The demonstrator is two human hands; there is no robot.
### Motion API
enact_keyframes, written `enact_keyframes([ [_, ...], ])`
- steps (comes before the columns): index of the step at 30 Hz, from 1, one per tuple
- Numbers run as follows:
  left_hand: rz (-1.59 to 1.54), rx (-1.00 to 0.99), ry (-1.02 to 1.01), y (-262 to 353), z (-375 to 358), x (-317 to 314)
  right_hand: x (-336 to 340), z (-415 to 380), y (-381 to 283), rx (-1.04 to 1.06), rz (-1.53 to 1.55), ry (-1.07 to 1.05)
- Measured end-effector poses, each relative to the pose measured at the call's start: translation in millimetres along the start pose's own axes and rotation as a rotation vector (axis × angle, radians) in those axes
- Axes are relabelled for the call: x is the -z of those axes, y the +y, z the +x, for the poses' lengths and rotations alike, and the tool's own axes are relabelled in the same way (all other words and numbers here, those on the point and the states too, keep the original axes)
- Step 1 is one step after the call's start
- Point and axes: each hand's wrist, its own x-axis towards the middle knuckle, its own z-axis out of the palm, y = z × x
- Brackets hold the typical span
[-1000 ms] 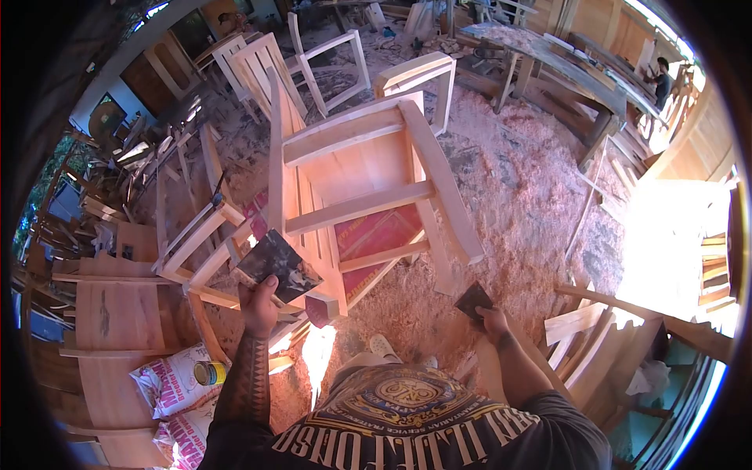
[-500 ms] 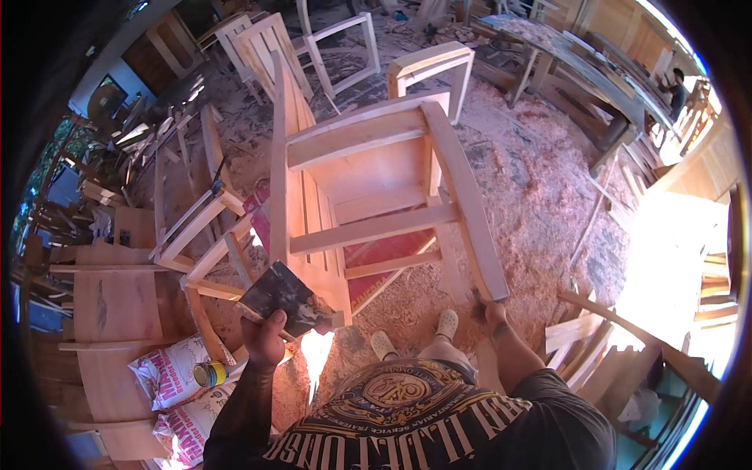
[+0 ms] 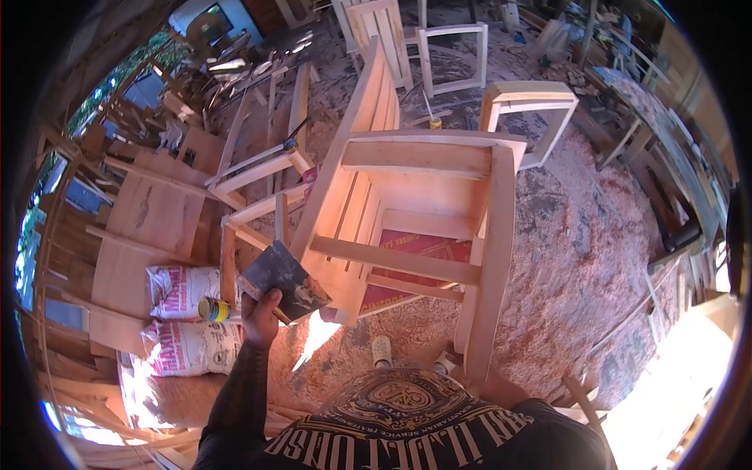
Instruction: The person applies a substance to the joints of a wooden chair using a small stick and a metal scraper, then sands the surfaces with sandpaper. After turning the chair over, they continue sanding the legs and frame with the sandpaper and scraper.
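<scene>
My left hand grips a dark, square, flat board with pale smears near one corner, its thumb lying over the edge. To the right of the board stands an unpainted wooden chair with a slatted side, crossbars and a thick curved rail. The board is close to the chair's lower left corner. My right hand is mostly hidden behind the lower end of the curved rail; only the wrist area shows, so its fingers cannot be made out. Red printed sheeting shows through the chair frame.
Printed white sacks and a yellow-labelled can are at left, beside a wooden frame. More chair parts stand behind. Wood shavings cover the floor. A long workbench runs along the right.
The view has swung left, so the chair appears farther right. My left hand still holds the board. My right hand, visible earlier at the rail's end, is now mostly hidden.
</scene>
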Motion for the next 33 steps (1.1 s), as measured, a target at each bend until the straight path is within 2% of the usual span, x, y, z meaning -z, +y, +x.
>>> enact_keyframes([
  [3,-0.001,0.038,-0.069,4.6,2.6,-4.6,-1.1,-17.2,-17.9,-0.056,0.038,-0.100],
  [7,0.072,-0.011,-0.106,11.5,4.6,-16.5,2.6,-40.4,-37.0,-0.136,0.090,-0.213],
  [8,0.160,-0.027,-0.102,10.1,5.0,-17.8,3.3,-45.1,-40.4,-0.153,0.102,-0.228],
  [11,0.676,-0.281,-0.298,18.4,20.2,-12.1,3.1,-58.3,-50.8,-0.164,0.126,-0.295],
  [12,0.589,-0.218,-0.243,15.1,18.4,-16.0,1.6,-59.5,-53.7,-0.159,0.123,-0.316],
  [15,0.763,-0.312,-0.274,13.3,21.0,-8.2,5.1,-65.8,-59.1,0.020,-0.161,-0.303],
  [16,0.744,-0.267,-0.275,11.1,23.0,-4.6,8.5,-68.9,-60.2,0.111,-0.307,-0.286],
  [18,0.713,-0.179,-0.277,8.4,29.4,6.6,9.1,-75.1,-58.6,0.456,-0.793,-0.218],
  [20,0.375,0.074,-0.122,10.4,32.7,22.0,-6.7,-80.5,-50.7,0.807,-1.270,-0.135],
  [22,0.215,0.070,-0.054,-7.5,39.3,53.5,-28.0,-92.0,-44.4,0.726,-1.050,-0.093],
  [24,0.122,0.030,0.037,-40.6,52.9,97.1,-78.5,-121.9,-45.2,0.200,-0.147,-0.090],
  [28,0.125,0.110,0.273,-64.1,73.8,165.9,-149.1,-176.6,-31.2,0.361,-0.355,0.014],
  [30,-0.379,0.041,0.318,-60.9,79.0,180.9,-188.8,-193.0,-20.3,0.422,-0.385,0.081],
  [32,-0.770,-0.074,0.241,-20.2,76.1,161.4,-214.6,-200.4,-15.5,0.475,-0.431,0.151],
  [33,-0.908,-0.158,0.156,22.0,67.6,130.3,-222.1,-201.8,-11.9,0.492,-0.469,0.185],
])
